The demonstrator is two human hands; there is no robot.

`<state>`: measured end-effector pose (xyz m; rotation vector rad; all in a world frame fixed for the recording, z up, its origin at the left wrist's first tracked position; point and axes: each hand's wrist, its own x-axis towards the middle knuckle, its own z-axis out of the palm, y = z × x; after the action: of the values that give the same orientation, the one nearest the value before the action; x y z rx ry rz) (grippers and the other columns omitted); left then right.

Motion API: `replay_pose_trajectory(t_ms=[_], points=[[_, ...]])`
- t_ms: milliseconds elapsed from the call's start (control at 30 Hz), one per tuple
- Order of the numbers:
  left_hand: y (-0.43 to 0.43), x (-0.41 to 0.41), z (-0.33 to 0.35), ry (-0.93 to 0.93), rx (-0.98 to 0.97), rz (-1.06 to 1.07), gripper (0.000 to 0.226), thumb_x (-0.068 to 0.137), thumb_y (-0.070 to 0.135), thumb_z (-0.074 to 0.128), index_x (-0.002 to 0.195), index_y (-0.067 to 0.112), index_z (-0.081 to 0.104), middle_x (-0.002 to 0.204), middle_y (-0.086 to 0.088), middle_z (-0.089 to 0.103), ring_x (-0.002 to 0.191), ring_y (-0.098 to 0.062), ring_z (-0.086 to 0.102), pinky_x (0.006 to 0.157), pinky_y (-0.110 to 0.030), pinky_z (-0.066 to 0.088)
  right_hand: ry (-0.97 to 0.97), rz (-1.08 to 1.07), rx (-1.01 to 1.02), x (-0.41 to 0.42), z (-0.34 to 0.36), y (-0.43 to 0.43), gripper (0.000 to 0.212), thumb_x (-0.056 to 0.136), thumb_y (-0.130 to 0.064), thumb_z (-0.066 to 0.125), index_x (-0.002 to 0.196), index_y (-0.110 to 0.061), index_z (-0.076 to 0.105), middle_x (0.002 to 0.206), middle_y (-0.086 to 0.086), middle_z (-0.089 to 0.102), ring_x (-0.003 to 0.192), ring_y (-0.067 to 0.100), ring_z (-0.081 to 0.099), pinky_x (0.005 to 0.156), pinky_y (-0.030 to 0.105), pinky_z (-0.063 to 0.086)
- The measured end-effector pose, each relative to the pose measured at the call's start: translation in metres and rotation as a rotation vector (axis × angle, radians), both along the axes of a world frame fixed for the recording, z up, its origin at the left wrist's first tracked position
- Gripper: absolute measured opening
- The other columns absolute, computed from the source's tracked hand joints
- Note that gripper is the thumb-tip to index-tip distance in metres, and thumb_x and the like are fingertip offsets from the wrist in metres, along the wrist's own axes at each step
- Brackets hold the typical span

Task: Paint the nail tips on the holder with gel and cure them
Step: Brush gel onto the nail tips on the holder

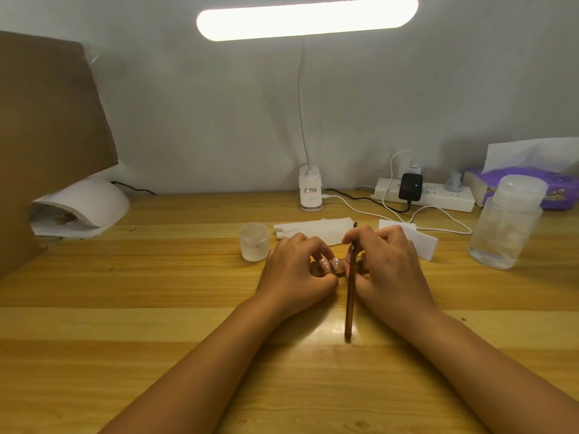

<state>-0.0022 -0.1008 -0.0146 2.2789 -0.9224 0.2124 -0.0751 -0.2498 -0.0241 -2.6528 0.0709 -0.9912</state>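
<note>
On a striped wooden desk (156,324), a white curing lamp (84,203) sits far left, well apart from the work. At centre the left hand (294,270) curls round the holder (314,268) of pale nail tips (329,264), and the right hand (388,264) pinches a thin brown brush (351,292) beside them. Painting seems in hand; next calls for steady strokes, then moving the holder left to cure, below a lit desk light (307,18) on the grey wall.

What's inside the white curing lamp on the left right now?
Inside the curing lamp, a small brownish object lies on its white floor near the opening. It is too dim to identify. The dome hides everything deeper in.
</note>
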Motion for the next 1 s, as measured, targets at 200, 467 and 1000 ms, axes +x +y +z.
replay_pose_trajectory(t_ms=[200,467,1000], points=[[-0.0003,0.0,-0.0008,-0.003,0.006,-0.002,0.022,0.078,0.032,0.069,0.1,0.034,0.063,0.096,0.012,0.055,0.098,-0.011,0.049,0.082,-0.031,0.044,0.001,-0.008,-0.002,-0.0012,0.0008,0.0022,0.041,0.076,-0.013,0.077,0.109,-0.026,0.056,0.092,-0.005,0.057,0.099,0.016,0.043,0.074,0.034,0.042],[-0.0011,0.003,-0.0039,-0.027,-0.006,0.089,0.018,0.079,0.037,0.067,0.096,0.034,0.063,0.09,0.014,0.051,0.096,-0.012,0.047,0.081,-0.032,0.041,0.043,0.002,0.06,-0.0025,0.0029,0.0021,0.059,0.07,-0.032,0.081,0.119,-0.029,0.049,0.1,-0.015,0.039,0.106,0.015,0.041,0.08,0.034,0.042],[-0.0002,0.0024,-0.0011,0.001,-0.063,0.149,0.031,0.08,0.029,0.069,0.102,0.032,0.048,0.094,0.012,0.056,0.094,-0.011,0.047,0.068,-0.024,0.037,0.033,-0.075,0.07,-0.0025,0.0052,0.0002,0.046,0.077,-0.007,0.072,0.114,-0.027,0.053,0.1,-0.003,0.054,0.099,0.016,0.045,0.081,0.04,0.046]])
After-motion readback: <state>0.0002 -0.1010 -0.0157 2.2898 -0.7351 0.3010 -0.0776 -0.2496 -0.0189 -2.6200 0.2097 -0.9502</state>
